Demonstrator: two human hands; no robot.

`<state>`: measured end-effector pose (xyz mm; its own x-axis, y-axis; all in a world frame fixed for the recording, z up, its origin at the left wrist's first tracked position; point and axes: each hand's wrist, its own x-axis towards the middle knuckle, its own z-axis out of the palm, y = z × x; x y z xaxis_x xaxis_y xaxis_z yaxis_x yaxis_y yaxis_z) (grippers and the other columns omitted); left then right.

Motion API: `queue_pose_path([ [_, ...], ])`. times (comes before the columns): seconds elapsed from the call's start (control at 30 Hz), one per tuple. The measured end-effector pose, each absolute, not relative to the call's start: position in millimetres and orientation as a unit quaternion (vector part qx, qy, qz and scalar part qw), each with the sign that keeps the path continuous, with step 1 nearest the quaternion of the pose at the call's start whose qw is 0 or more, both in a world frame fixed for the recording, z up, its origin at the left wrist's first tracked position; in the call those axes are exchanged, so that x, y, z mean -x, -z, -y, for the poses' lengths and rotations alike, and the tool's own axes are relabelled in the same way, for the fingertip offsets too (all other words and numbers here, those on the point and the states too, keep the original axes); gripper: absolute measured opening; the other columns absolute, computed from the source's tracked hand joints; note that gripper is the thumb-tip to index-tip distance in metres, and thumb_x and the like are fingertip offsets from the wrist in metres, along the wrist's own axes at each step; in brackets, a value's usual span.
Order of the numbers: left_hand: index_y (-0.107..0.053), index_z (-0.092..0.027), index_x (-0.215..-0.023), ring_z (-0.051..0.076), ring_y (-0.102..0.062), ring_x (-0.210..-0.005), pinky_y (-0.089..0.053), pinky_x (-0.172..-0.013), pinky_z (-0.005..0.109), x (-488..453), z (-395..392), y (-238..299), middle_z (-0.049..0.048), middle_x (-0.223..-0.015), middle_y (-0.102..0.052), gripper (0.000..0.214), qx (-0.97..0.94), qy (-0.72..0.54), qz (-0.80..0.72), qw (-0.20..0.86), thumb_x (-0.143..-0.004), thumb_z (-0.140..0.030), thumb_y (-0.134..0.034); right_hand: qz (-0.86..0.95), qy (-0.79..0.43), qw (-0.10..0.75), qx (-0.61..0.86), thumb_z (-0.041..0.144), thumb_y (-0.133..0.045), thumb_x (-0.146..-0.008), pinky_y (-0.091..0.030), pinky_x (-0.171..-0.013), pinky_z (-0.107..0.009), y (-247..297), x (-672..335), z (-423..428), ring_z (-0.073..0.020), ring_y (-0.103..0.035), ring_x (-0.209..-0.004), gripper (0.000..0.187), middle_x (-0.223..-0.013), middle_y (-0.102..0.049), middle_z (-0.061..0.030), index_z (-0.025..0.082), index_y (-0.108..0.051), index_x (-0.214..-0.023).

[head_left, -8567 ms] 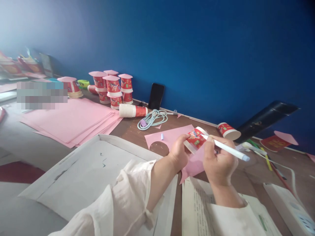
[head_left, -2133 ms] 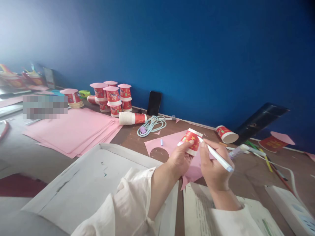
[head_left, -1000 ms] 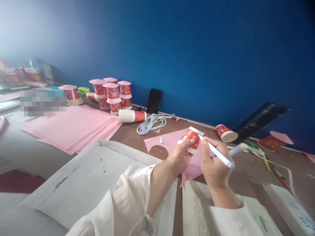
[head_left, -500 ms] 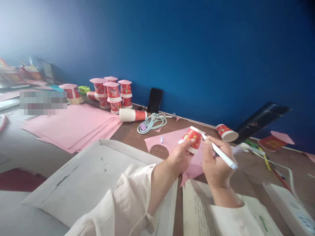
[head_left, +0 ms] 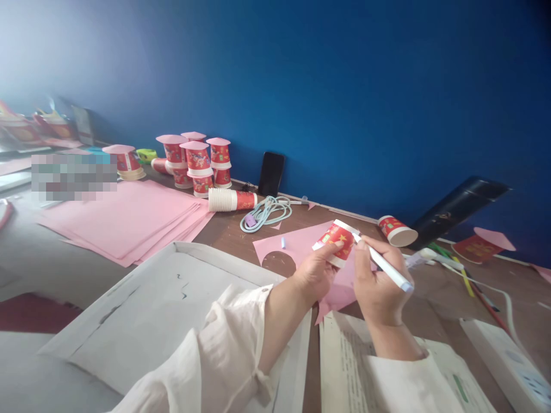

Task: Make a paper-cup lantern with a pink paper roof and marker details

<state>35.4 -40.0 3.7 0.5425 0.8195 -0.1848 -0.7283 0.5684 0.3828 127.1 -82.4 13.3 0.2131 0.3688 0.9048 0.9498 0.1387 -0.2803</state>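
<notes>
My left hand (head_left: 315, 274) is closed round a small red paper cup (head_left: 336, 241) with a white rim, pressed upside down on a pink sheet of paper (head_left: 301, 246). My right hand (head_left: 379, 284) grips a white pen (head_left: 383, 264), its tip touching the cup's edge on the paper. A round hole is cut out of the pink sheet just left of my left hand. A small pen cap (head_left: 282, 242) lies on the sheet.
Stacked red cups with pink lids (head_left: 198, 163), a lying sleeve of cups (head_left: 231, 200), a coiled cable (head_left: 267, 211), a phone (head_left: 271, 174), pink sheets (head_left: 120, 218), a white box lid (head_left: 163, 310), an open book (head_left: 348, 367), another cup (head_left: 396, 230), a power strip (head_left: 508, 361).
The cup stays pressed on the pink paper while my right hand shifts the pen slightly round its edge; the view wobbles a little.
</notes>
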Motion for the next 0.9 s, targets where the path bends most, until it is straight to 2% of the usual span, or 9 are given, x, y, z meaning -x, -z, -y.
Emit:
queue_pose_path([
  [0.53,-0.068,-0.013,-0.092,0.016,-0.063,-0.09,-0.044,-0.093,0.028,-35.9,39.6,-1.8,0.0069,-0.096,-0.069,0.025,-0.146,-0.439,-0.167,0.87,-0.068,-0.018,-0.075,0.566,0.289,0.499,0.589,0.025,-0.06,-0.084,-0.053,-0.077,-0.034,-14.1,-125.9,82.9,-0.0216,-0.068,-0.082,0.014,-0.087,-0.073,-0.0087,0.016,-0.068,-0.092],
  [0.9,-0.066,-0.017,-0.092,0.018,-0.063,-0.089,-0.046,-0.087,0.031,-32.7,40.7,-3.9,0.0054,-0.091,-0.068,0.025,-0.155,-0.415,-0.191,0.876,-0.069,-0.021,-0.075,0.565,0.291,0.485,0.6,0.028,-0.059,-0.086,-0.052,-0.075,-0.033,-14.2,-126.6,83.0,-0.0211,-0.068,-0.078,0.016,-0.084,-0.073,-0.0083,0.016,-0.068,-0.089],
])
